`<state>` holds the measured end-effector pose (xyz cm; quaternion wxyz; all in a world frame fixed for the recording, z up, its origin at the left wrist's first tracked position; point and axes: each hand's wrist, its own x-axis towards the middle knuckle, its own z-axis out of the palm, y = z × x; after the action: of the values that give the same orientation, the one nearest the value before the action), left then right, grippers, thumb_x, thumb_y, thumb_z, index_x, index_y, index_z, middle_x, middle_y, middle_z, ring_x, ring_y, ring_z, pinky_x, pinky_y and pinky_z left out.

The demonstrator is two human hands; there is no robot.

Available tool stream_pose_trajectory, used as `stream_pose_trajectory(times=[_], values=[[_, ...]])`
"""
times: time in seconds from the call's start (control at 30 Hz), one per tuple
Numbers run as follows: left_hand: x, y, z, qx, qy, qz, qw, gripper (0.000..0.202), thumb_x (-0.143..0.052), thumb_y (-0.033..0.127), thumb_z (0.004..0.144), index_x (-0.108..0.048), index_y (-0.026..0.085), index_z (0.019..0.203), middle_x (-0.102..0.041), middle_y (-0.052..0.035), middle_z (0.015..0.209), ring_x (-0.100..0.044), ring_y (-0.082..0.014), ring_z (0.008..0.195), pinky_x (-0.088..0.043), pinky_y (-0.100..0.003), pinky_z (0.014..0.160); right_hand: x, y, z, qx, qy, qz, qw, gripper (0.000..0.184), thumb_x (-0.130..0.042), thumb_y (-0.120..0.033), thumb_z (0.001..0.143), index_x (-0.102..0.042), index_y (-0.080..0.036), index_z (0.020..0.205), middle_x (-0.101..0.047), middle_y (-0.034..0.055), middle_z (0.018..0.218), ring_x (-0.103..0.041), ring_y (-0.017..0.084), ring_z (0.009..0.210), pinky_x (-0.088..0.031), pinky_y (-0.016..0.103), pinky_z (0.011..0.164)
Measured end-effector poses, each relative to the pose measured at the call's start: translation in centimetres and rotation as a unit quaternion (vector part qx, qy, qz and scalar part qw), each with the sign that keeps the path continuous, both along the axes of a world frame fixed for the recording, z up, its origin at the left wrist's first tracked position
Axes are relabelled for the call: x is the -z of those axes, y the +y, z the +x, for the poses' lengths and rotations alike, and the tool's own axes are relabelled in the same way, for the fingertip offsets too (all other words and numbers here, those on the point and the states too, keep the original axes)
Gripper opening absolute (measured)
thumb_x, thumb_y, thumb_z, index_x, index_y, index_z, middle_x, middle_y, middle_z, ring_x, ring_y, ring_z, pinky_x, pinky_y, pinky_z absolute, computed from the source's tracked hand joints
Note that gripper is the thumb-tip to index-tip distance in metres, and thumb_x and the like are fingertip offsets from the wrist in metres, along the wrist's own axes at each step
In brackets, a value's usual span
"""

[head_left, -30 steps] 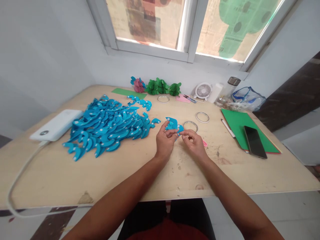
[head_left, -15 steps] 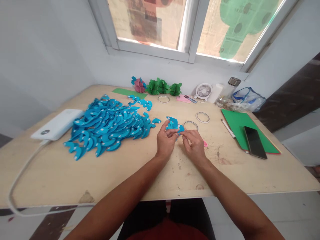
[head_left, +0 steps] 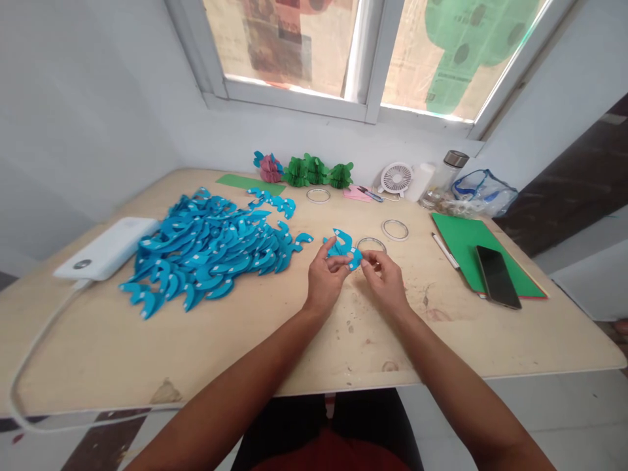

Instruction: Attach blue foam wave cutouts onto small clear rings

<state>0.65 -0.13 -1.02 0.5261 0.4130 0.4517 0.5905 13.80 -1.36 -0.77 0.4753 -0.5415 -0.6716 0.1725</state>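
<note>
Near the middle of the wooden table (head_left: 275,340), both hands meet over 1 blue paper piece (head_left: 343,247), a curved cut-out lifted just above the tabletop. The left hand (head_left: 324,278) pinches it between thumb and fingers from the left side, the other fingers curled. The right hand (head_left: 387,280) has its thumb and forefinger pressed together on the lower right end of the piece, with the rest of its fingers bent loosely behind.

Just beyond the right hand lies a tape ring (head_left: 371,244), with a second ring (head_left: 395,229) near it and a third ring (head_left: 318,195) further back. To the left spreads a big pile of blue pieces (head_left: 210,245), the same curved shape, many with small white patches. A white power bank (head_left: 105,248) sits just beside the pile's left edge, and its cable (head_left: 29,366) loops off the table's front corner.

On the right side a dark phone (head_left: 498,276) rests on a green folder (head_left: 461,239), with a white pen (head_left: 445,251) along the folder's left edge. Against the back wall stand green paper decorations (head_left: 318,172), a pink and blue decoration (head_left: 269,167), a small white fan (head_left: 396,178), a bottle (head_left: 444,176) and a clear bag (head_left: 483,191).
</note>
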Motion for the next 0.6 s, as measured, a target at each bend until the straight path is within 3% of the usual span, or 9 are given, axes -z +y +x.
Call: stream_pose_trajectory(times=[0.23, 0.37, 0.6], values=[[1.18, 0.18, 0.28, 0.019, -0.015, 0.006, 1.0, 0.068, -0.071, 0.012, 0.058, -0.049, 0.014, 0.123, -0.07, -0.0045, 0.082, -0.067, -0.0177, 0.08, -0.053, -0.031, 0.076, 0.19, 0.43, 0.22, -0.012, 0.016, -0.038, 0.999, 0.017, -0.052, -0.029, 0.08, -0.065, -0.019, 0.073, -0.066, 0.0036, 0.072, -0.057, 0.016, 0.067, -0.043, 0.028, 0.064], [0.96, 0.11, 0.35, 0.007, -0.034, 0.009, 0.999, 0.069, -0.072, 0.018, 0.061, -0.047, 0.016, 0.126, -0.068, -0.0049, 0.085, -0.066, -0.0191, 0.088, -0.051, -0.033, 0.082, 0.07, 0.3, 0.17, 0.01, 0.017, -0.035, 0.999, 0.017, -0.054, -0.031, 0.079, -0.064, -0.019, 0.071, -0.065, 0.0033, 0.07, -0.056, 0.016, 0.064, -0.043, 0.028, 0.062], [0.5, -0.14, 0.43, -0.03, -0.047, 0.008, 0.998, 0.074, -0.072, 0.021, 0.062, -0.041, 0.018, 0.13, -0.065, -0.006, 0.094, -0.063, -0.0175, 0.093, -0.05, -0.031, 0.082, 0.16, 0.17, 0.05, 0.034, -0.071, 0.015, 0.997, 0.022, -0.058, -0.03, 0.079, -0.056, -0.02, 0.06, -0.059, 0.0019, 0.063, -0.052, 0.015, 0.061, -0.04, 0.028, 0.06]])
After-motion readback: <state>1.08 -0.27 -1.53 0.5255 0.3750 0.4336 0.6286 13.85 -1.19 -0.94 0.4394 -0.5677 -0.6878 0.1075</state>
